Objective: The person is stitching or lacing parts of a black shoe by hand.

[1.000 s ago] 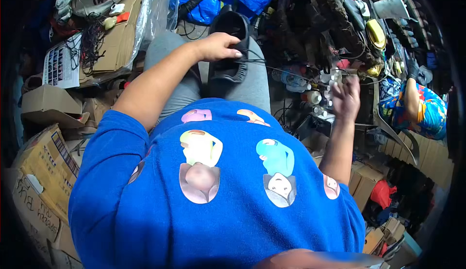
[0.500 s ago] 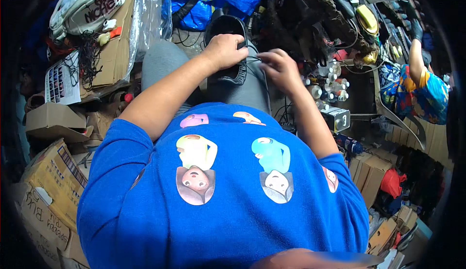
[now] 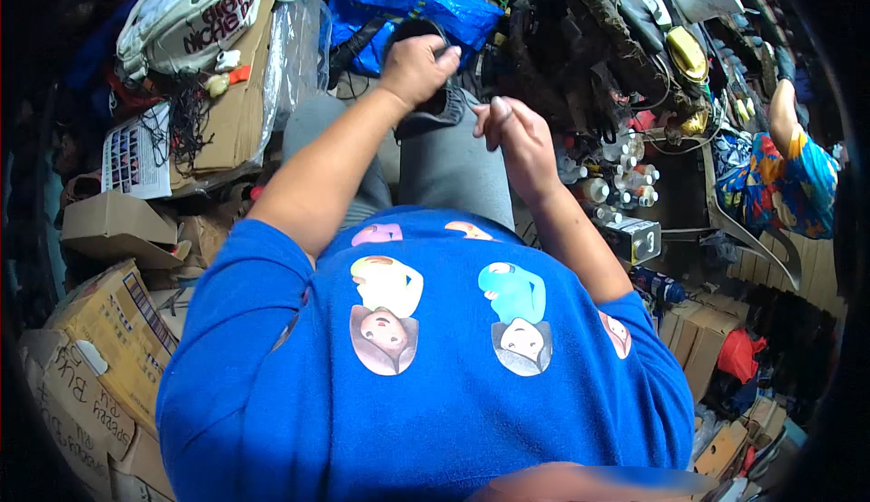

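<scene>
A black shoe rests on my grey-trousered right knee, its opening facing up. My left hand is closed over the shoe's side, gripping its edge and covering its middle. Just right of the shoe's near end, my right hand is held up with thumb and fingers pinched together. Whatever lies in that pinch is too small to make out. No cord shows clearly between this hand and the shoe.
Beyond the shoe lies a blue plastic bag. Cardboard boxes and a white bag crowd the left. Small bottles stand at right, near a metal can. Another person's arm reaches in at far right.
My left hand and the shoe have shifted slightly away from me. My right hand has turned, fingers now pointing up. The dark cord seen near its fingers before no longer shows.
</scene>
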